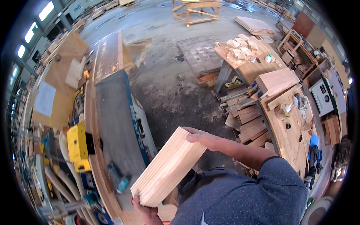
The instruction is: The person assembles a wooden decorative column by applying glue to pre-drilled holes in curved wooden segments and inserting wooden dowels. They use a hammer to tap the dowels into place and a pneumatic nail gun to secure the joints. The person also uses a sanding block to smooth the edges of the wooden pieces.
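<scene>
A bundle of thin pale wood strips (168, 168), pressed side by side, slants across the space in front of my body. My left hand (145, 210) grips its lower near end, with part of the fingers hidden behind the wood. At the far upper end my right hand (202, 139) is closed around the bundle, thumb on the upper side. Just left of the strips lies the long grey metal table of a machine (116, 127). A teal power tool (119, 178) rests on that side, close to my left hand.
On the right, a wooden workbench (273, 129) carries a wood block (277, 80), small tools and bottles. Several cut wood pieces (242, 47) are heaped farther back. Boards (251, 127) are piled beneath the bench. A yellow machine housing (78, 142) stands left. A wooden frame table (198, 5) is far ahead.
</scene>
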The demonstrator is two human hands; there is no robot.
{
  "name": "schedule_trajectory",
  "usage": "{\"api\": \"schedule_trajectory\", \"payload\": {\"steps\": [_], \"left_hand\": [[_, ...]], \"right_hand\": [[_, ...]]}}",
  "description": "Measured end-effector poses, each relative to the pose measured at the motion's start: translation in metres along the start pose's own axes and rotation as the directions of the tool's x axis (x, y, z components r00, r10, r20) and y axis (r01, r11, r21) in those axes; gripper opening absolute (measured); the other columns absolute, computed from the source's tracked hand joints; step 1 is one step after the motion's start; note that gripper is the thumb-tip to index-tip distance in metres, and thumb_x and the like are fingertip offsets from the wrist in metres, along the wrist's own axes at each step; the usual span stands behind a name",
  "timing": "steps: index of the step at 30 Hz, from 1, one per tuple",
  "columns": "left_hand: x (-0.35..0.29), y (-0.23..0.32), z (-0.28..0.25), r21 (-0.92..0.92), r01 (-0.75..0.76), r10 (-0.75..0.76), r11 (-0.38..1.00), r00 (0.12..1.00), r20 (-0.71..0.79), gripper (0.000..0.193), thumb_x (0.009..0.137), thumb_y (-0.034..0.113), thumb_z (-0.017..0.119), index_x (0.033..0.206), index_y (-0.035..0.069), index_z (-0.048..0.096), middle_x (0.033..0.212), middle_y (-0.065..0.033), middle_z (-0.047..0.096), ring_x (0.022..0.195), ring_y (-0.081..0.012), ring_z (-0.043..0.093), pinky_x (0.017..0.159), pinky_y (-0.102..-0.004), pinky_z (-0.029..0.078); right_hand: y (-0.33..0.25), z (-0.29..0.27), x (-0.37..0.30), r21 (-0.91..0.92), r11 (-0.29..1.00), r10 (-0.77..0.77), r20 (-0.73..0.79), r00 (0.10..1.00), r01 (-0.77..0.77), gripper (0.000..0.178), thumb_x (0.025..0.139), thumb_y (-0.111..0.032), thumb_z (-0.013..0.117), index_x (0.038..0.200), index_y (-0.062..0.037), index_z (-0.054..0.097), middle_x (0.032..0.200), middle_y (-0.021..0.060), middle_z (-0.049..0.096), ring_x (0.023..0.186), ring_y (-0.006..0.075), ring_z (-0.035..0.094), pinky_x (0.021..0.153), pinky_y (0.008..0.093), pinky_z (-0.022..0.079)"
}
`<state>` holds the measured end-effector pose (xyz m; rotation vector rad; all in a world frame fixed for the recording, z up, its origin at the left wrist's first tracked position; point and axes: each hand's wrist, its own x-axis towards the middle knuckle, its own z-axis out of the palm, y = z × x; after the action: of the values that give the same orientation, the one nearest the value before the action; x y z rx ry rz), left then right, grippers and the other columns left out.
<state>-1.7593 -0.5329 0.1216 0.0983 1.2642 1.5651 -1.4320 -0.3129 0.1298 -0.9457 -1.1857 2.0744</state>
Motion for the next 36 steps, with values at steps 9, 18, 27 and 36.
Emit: {"api": "schedule_trajectory", "payload": {"steps": [9, 18, 27, 36], "left_hand": [[0.199, 0.069, 0.137, 0.06, 0.123, -0.131, 0.991, 0.977, 0.169, 0.076, 0.092, 0.053, 0.056, 0.147, 0.0, 0.052, 0.142, -0.0202, 0.063, 0.128, -0.0366, 0.063, 0.107, -0.0481, 0.053], [0.391, 0.078, 0.335, 0.273, 0.196, -0.266, 0.942, 0.931, 0.251, 0.077, 0.089, 0.051, 0.06, 0.146, -0.001, 0.052, 0.14, -0.0203, 0.064, 0.126, -0.0365, 0.064, 0.106, -0.0473, 0.051], [0.562, 0.03, 0.637, 0.435, 0.133, -0.305, 0.891, 0.884, 0.353, 0.067, 0.096, 0.052, 0.054, 0.14, 0.002, 0.058, 0.134, -0.0173, 0.068, 0.122, -0.0346, 0.066, 0.104, -0.0473, 0.053], [0.687, -0.021, 0.962, 0.589, -0.045, -0.406, 0.807, 0.682, 0.608, 0.06, 0.1, 0.044, 0.054, 0.142, 0.001, 0.057, 0.137, -0.0178, 0.066, 0.124, -0.0343, 0.065, 0.106, -0.0491, 0.051]], "right_hand": [[-0.095, -0.069, 0.133, -0.026, 0.999, -0.038, -0.207, 0.978, 0.033, 0.079, 0.102, -0.037, 0.062, 0.163, 0.0028, 0.03, 0.156, 0.017, 0.048, 0.146, 0.0268, 0.043, 0.123, 0.0392, 0.03], [-0.165, -0.218, 0.236, 0.084, 0.995, -0.011, -0.412, 0.911, 0.05, 0.085, 0.097, -0.04, 0.063, 0.164, 0.0013, 0.03, 0.16, 0.0161, 0.046, 0.147, 0.0263, 0.043, 0.124, 0.0389, 0.028], [-0.261, -0.462, 0.349, 0.237, 0.947, -0.042, -0.574, 0.818, 0.215, 0.09, 0.093, -0.044, 0.067, 0.164, 0.0008, 0.032, 0.16, 0.0161, 0.046, 0.149, 0.0273, 0.041, 0.125, 0.0397, 0.028], [-0.386, -0.64, 0.358, 0.248, 0.844, -0.085, -0.814, 0.575, 0.476, 0.088, 0.094, -0.039, 0.067, 0.165, -0.0011, 0.031, 0.162, 0.0147, 0.043, 0.151, 0.0272, 0.038, 0.125, 0.0399, 0.026]]}}
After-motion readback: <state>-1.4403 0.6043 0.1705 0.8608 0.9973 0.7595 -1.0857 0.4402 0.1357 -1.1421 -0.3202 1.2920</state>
